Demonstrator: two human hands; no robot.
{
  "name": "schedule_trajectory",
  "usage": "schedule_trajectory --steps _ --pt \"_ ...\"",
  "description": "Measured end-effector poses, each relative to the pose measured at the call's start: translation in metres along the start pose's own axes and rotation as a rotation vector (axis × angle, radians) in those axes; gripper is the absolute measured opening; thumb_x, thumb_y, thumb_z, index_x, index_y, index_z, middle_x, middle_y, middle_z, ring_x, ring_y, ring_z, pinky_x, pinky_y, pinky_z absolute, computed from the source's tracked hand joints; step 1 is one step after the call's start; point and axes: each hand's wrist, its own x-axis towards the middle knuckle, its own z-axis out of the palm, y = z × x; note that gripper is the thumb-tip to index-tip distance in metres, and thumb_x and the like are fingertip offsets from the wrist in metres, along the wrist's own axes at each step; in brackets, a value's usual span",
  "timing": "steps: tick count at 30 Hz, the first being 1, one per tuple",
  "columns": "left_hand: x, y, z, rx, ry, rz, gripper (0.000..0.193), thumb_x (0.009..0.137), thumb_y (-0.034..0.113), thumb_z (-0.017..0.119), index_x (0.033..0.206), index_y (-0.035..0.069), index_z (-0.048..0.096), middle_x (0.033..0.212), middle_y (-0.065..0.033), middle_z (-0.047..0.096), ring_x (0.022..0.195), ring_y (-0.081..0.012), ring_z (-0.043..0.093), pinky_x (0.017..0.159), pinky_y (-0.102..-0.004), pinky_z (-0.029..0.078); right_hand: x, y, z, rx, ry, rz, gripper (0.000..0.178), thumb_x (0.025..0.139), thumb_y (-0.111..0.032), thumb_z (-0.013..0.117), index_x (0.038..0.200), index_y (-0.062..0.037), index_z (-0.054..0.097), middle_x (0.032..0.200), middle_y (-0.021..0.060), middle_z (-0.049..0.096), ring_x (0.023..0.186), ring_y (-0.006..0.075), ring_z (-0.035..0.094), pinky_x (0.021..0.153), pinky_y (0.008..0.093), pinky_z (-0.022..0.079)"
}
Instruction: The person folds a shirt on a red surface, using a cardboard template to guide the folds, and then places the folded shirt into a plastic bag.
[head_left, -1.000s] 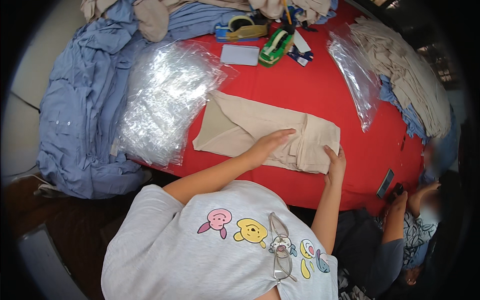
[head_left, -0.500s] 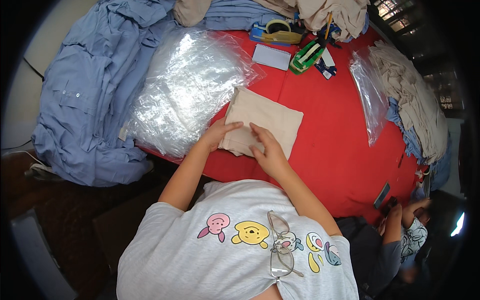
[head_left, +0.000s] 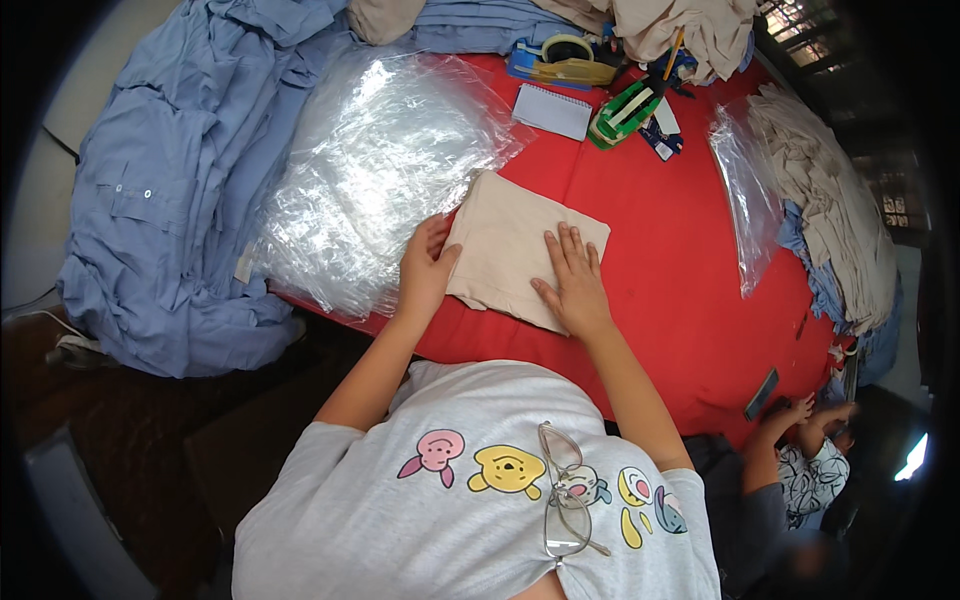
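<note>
A folded beige garment (head_left: 515,245) lies flat on the red-covered table (head_left: 670,290) in front of me. My right hand (head_left: 577,285) rests open on its right part, palm down with the fingers stretched out. Along the garment's left edge stands my left hand (head_left: 426,268), its fingers slightly bent and the thumb apart from them at the cloth. Just left of that hand, a pile of clear plastic bags (head_left: 370,170) spreads over the table. Whether the left fingertips touch the plastic, I cannot tell.
Blue shirts (head_left: 170,200) are heaped at the left. Farther back lie a notepad (head_left: 552,111), a tape dispenser (head_left: 562,62) and a green tool (head_left: 622,115). Beige clothes (head_left: 825,200) and a plastic bag (head_left: 742,200) lie right. A phone (head_left: 761,394) and another person's arm (head_left: 775,440) are at lower right.
My right hand has moved right and flattened onto the garment. My left hand has drawn back from its top to the left edge, turning more upright.
</note>
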Motion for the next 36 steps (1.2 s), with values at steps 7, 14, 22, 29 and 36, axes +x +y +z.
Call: schedule_trajectory --steps 7,14,22,29,36 --pt "-0.089 -0.006 -0.031 -0.696 -0.165 -0.826 0.027 0.105 0.02 0.071 0.126 0.003 0.066 0.121 -0.0091 0.072 0.115 -0.0198 0.068 0.103 -0.0355 0.053 0.082 -0.019 -0.017 0.3 0.245 -0.076 0.054 0.098 -0.028 0.074 0.144 -0.0026 0.06 0.153 0.0189 0.054 0.142 0.0372 0.049 0.119 0.0513 0.037" --pt "-0.069 -0.018 0.004 -0.933 -0.037 -0.918 0.032 0.103 0.029 0.075 0.126 0.007 0.066 0.127 -0.0098 0.069 0.119 -0.0225 0.067 0.106 -0.0401 0.054 0.173 -0.024 0.005 0.397 0.183 -0.055 0.032 0.09 -0.026 0.083 0.106 0.0014 0.075 0.134 0.018 0.064 0.124 0.0359 0.057 0.108 0.0434 0.045" --pt "-0.07 -0.001 0.026 -1.2 0.113 -0.739 0.028 0.106 0.02 0.069 0.129 0.005 0.063 0.129 -0.0113 0.068 0.115 -0.0238 0.067 0.109 -0.044 0.054 0.168 -0.022 0.012 0.844 0.154 0.088 0.021 0.091 -0.016 0.082 0.087 0.0029 0.073 0.108 0.0084 0.066 0.106 0.0218 0.059 0.092 0.0343 0.047" --pt "-0.08 -0.017 0.015 -0.892 0.072 -0.866 0.028 0.104 0.022 0.073 0.121 0.003 0.062 0.107 -0.0093 0.07 0.1 -0.0206 0.071 0.093 -0.0345 0.06 0.179 -0.024 0.005 0.853 0.047 0.117 0.033 0.095 -0.025 0.079 0.083 0.0034 0.07 0.081 0.0063 0.062 0.073 0.0162 0.056 0.07 0.0342 0.047" --pt "-0.051 0.002 0.012 0.017 0.225 -0.019 0.037 0.09 0.014 0.085 0.112 0.004 0.057 0.109 -0.0113 0.062 0.099 -0.0262 0.062 0.086 -0.0354 0.052 0.185 -0.033 -0.01 0.739 -0.165 0.254 0.037 0.095 -0.031 0.072 0.084 0.0038 0.072 0.071 0.0083 0.066 0.064 0.0163 0.059 0.062 0.0364 0.048"
